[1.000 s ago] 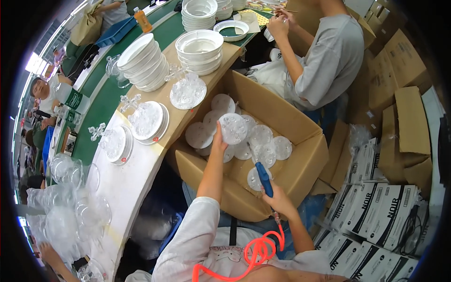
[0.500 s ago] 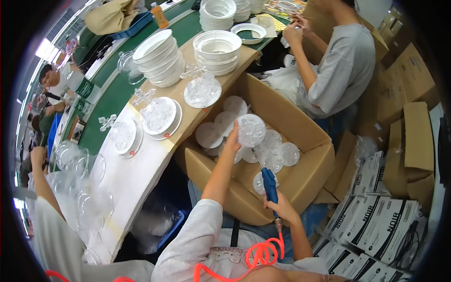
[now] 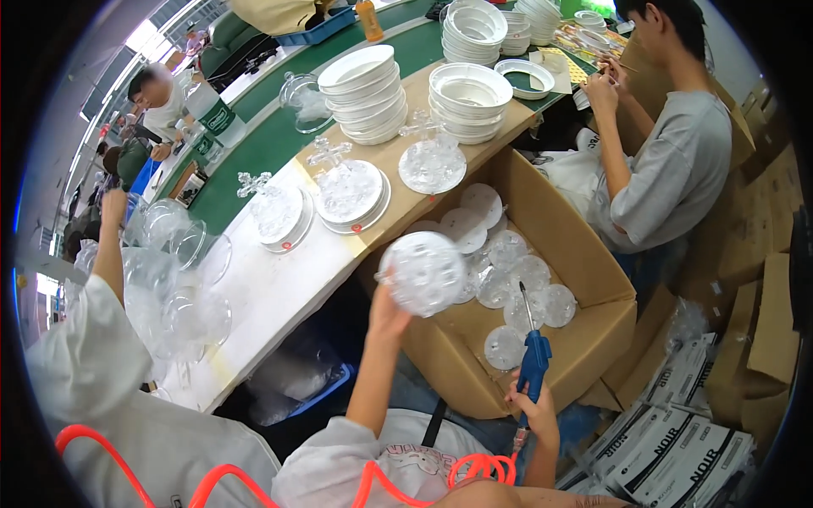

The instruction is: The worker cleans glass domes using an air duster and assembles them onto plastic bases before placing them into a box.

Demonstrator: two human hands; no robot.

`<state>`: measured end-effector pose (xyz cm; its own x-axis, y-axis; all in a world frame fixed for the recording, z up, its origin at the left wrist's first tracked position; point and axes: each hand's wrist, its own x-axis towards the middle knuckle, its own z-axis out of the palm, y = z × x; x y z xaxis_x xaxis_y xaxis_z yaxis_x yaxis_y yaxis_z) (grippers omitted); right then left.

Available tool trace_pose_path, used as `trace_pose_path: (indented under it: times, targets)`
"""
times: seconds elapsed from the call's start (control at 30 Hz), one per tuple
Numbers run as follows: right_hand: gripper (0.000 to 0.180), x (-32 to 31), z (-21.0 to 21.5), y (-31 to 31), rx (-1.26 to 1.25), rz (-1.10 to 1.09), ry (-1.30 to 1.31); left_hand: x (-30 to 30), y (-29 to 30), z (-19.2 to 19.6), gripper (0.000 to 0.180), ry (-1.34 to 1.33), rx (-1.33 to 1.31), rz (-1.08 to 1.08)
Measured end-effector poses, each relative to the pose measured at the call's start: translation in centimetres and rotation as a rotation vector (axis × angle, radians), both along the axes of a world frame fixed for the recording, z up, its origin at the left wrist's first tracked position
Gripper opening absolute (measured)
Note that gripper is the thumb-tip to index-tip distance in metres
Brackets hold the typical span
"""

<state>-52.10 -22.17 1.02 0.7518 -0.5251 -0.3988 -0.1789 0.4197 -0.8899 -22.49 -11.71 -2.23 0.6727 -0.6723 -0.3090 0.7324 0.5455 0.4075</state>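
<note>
Obs.: you're loaded L & R.
Your L hand [image 3: 389, 315] grips whitish disc [image 3: 425, 273] by edge; R hand [image 3: 539, 411] grasps blue driver [image 3: 535, 360], tip over open ctn [image 3: 586, 345].

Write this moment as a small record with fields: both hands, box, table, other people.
Left hand: holds a pale disc by its edge, raised
Right hand: grips a blue tool, metal tip pointing away from the wearer
Tip contact: cannot be told; tip overlaps loose discs in the view
Box: open, cardboard, loose discs inside
Table: stacked white rings; clear plastic pieces at left
Other people: include a person in grey beyond the box, a sleeve at left
</note>
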Motion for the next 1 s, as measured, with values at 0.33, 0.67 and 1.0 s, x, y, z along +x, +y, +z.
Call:
trace_pose_path:
  times: [0.33,0.67,1.0]
  targets:
    - [0.03,0.7,-1.2,0.7,0.016,0.068,-0.024,9.1,13.0,2.0,0.048,-0.47,0.917,0.744]
    - [0.031,0.4,0.2,0.8,0.032,0.022,0.04,13.2,13.3,-1.8,0.024,-0.901,1.349,1.392]
    - [0.033,-0.4,-0.3,-0.1,0.014,-0.021,0.088,-2.6,4.1,3.9,0.015,-1.671,1.282,0.682]
